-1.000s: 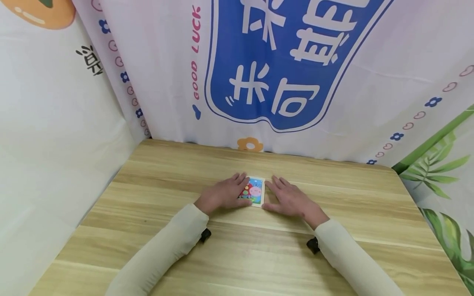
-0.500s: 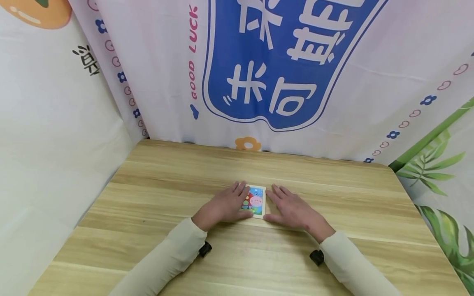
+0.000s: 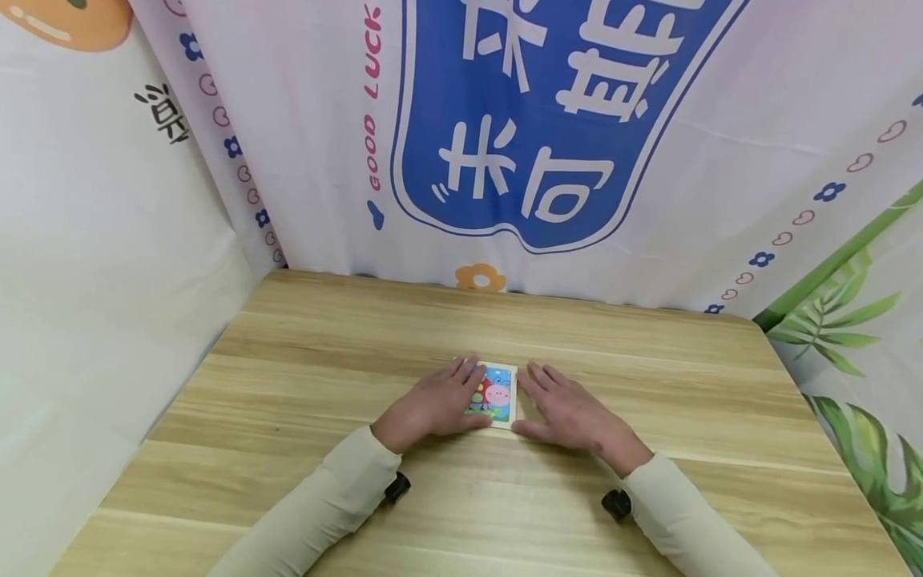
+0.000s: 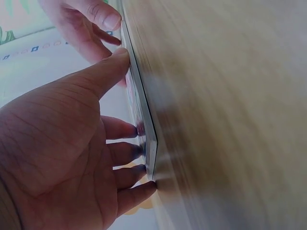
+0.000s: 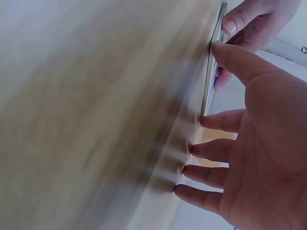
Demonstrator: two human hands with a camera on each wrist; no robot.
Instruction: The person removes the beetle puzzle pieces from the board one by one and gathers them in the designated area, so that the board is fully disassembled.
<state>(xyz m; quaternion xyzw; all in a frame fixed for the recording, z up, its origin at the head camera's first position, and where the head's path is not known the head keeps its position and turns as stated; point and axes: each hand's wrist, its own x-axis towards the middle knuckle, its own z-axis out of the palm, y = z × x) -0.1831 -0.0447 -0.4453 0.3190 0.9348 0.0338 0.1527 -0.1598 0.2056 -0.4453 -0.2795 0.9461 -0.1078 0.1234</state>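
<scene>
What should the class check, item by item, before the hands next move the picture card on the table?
1. Picture card lies flat on the wooden table: ok.
2. Left hand touches the card, fingers resting on its left part: ok.
3. Right hand lies beside the card's right edge, fingers straight: ok.
4. Right thumb meets the card's edge: ok.
5. Card is single, not a stack: cannot tell.
6. Picture faces up: ok.
</scene>
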